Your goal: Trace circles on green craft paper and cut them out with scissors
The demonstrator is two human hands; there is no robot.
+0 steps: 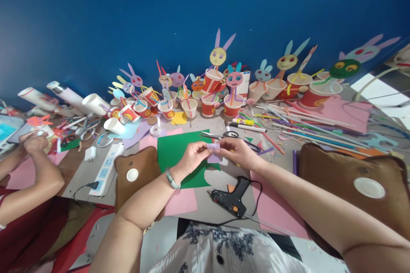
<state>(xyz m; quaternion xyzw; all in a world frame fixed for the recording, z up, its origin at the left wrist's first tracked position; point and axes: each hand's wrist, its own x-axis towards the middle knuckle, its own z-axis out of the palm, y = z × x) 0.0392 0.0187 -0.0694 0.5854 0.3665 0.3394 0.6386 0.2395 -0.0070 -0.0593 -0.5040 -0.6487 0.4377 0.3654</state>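
My left hand (193,156) and my right hand (238,152) meet over the table and both pinch a small piece of pale purple paper (214,152). A green bangle sits on my left wrist. Under the hands lies a green paper sheet (174,149) with a curved cut-out. Scissors (224,135) rest just beyond my fingers. A black glue gun (233,196) lies on the table below my right wrist, its cord trailing off.
Paper cups with paper bunny faces (232,94) line the blue wall. Coloured straws (297,126) and pink sheets (342,111) lie at right. Brown cushions (136,175) flank me. A white power strip (107,168) lies left, beside another person's hands (33,140).
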